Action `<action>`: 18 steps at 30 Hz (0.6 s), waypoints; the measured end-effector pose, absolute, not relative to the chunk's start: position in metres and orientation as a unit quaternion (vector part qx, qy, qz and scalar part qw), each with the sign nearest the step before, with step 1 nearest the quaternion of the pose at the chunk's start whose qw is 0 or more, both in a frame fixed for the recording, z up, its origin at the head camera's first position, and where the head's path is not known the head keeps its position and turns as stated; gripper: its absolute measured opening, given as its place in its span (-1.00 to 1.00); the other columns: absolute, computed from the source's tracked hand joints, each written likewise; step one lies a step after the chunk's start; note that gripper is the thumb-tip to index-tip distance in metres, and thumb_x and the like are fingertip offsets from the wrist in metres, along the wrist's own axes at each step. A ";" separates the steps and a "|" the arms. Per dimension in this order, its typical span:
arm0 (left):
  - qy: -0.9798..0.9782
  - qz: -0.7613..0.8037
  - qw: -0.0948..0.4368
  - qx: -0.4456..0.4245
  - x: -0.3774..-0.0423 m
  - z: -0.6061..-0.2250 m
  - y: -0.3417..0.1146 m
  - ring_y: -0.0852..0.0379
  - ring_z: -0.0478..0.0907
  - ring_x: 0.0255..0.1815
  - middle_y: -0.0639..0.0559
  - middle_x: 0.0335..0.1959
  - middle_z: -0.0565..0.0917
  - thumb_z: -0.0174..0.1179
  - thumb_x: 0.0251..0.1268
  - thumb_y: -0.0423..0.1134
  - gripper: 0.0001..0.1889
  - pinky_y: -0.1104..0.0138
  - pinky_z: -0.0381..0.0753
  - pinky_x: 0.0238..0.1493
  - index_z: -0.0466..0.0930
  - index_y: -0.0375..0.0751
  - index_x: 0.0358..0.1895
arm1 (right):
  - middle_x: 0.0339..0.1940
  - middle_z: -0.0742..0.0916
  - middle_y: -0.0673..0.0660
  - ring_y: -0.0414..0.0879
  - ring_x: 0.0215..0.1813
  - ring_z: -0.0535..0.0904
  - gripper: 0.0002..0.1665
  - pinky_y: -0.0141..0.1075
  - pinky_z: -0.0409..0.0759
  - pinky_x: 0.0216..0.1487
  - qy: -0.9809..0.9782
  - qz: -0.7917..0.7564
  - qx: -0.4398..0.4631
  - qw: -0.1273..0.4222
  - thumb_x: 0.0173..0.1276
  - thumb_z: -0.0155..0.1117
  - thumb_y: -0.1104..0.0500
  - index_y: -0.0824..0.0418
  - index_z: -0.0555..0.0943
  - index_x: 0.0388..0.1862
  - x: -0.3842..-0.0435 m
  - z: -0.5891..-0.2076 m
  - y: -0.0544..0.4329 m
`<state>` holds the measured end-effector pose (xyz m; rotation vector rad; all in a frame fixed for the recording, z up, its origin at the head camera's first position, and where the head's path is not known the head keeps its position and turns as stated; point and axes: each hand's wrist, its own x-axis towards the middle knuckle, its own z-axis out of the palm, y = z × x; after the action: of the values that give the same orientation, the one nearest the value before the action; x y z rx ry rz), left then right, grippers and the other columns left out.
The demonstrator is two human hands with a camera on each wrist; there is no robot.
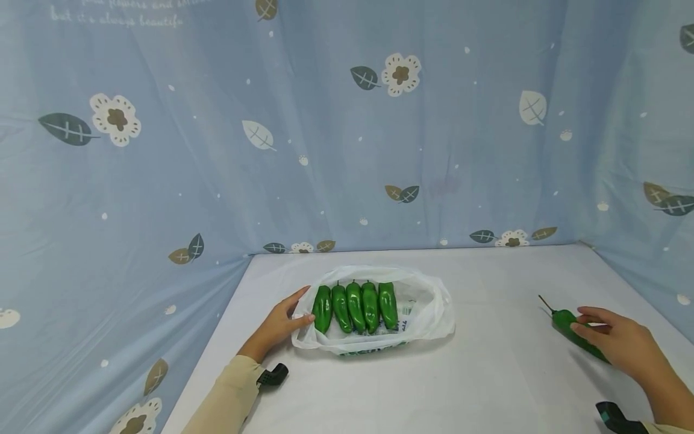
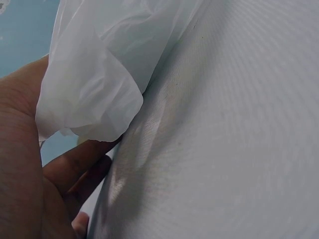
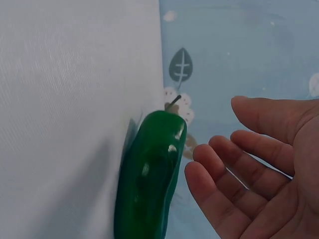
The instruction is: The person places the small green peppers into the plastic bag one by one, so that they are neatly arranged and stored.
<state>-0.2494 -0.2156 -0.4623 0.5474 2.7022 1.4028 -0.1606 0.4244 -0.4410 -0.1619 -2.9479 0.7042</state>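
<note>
A white plastic bag [image 1: 428, 307] lies with its mouth spread wide, and several green peppers [image 1: 355, 306] rest side by side in it. My left hand [image 1: 279, 322] holds the bag's left edge, thumb over the rim and fingers outside. In the left wrist view the bag's crumpled side [image 2: 94, 94] hides the thumb, with the fingers [image 2: 75, 164] below it. Far to the right, a single green pepper [image 3: 149, 174] lies on the table with its thin stem pointing away. My right hand [image 1: 623, 340] is beside this pepper, its fingers loosely bent and apart from it in the right wrist view.
A white-covered table [image 1: 488, 374] spreads under both hands. Behind it and along its sides hangs a blue curtain [image 1: 325, 120] printed with leaves and flowers. Black wrist devices show at the left wrist [image 1: 273, 375] and right wrist [image 1: 618, 417].
</note>
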 end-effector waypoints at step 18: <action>0.871 0.467 0.021 0.153 -0.272 -0.499 -0.228 -0.11 0.13 0.47 -0.02 0.45 0.28 0.40 0.13 0.07 -0.16 -0.18 0.02 0.38 0.21 0.25 0.50 | -0.03 0.56 0.59 0.49 -0.05 0.48 -0.27 0.12 0.56 -0.31 -0.970 0.225 -0.084 0.037 0.32 0.33 0.04 0.62 0.34 0.14 -0.165 -0.445 0.445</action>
<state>-0.2720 -0.2277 -0.4993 0.4746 2.6993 1.4485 -0.1654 0.4454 -0.4447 -0.2591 -2.9785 0.6893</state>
